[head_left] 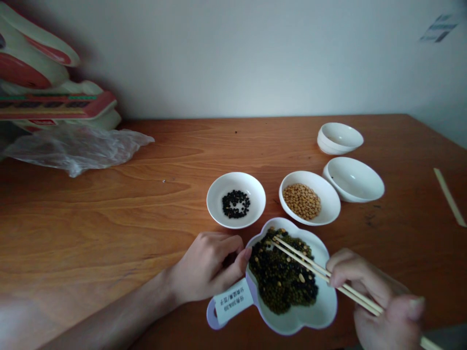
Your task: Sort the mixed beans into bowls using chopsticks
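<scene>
A pale flower-shaped dish (pixel 324 311) with a labelled lilac handle (pixel 233 301) holds mixed green and black beans (pixel 280 287), with some yellowish ones among them. My left hand (pixel 211 267) is closed at the dish's left rim, thumb and curled fingers against the edge. In my right hand (pixel 375 291) is a pair of wooden chopsticks (pixel 310 265). Their tips touch down among the beans near the dish's upper left; whether a bean is between them is too small to tell. Just beyond stand a white bowl (pixel 215 201) of black beans and another white bowl (pixel 332 209) of yellow soybeans.
Farther right are a white bowl (pixel 361 180) with a dark speck inside and, behind it, more white bowls (pixel 339 138), apparently stacked. A thin wooden strip (pixel 449 197) lies at the far right. Crumpled clear plastic (pixel 80 148) and a rabbit-shaped toy (pixel 54 92) occupy the left back, near the wall.
</scene>
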Available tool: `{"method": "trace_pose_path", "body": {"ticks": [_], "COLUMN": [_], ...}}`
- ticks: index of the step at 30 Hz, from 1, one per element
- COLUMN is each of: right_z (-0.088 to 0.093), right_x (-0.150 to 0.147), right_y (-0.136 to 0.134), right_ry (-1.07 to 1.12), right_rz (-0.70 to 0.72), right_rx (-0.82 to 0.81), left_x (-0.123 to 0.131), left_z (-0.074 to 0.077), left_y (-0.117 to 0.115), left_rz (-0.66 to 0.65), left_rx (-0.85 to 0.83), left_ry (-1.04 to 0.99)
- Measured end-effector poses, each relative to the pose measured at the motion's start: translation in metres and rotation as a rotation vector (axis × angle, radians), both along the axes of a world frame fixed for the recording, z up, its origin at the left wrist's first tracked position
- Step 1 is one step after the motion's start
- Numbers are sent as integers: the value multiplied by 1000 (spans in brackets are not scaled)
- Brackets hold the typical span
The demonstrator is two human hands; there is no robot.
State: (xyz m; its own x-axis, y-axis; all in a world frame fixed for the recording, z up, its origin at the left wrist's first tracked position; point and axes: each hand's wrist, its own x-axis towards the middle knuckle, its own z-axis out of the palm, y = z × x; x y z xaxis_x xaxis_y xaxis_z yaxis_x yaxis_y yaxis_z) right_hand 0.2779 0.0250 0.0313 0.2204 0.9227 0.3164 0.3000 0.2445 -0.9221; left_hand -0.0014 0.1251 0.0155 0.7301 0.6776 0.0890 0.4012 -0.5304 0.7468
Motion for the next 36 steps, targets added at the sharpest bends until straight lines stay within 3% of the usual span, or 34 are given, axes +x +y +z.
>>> {"method": "trace_pose_path", "body": {"ticks": [6, 12, 23, 36], "right_z": [-6, -12, 1, -9], "right_x": [2, 6, -5, -4], "right_y": [0, -3, 8, 8], "right_ry": [-54, 36, 75, 65], "right_rz": [-3, -17, -31, 23], "right_rx": [57, 114, 26, 81], "left_x": [1, 1, 0, -1], "left_z": [0, 2, 3, 1], "left_y": [0, 0, -1, 0], "left_rz": [6, 5, 0, 3], "left_rx": [22, 20, 5, -1], "left_ry": [16, 24, 24, 30]}}
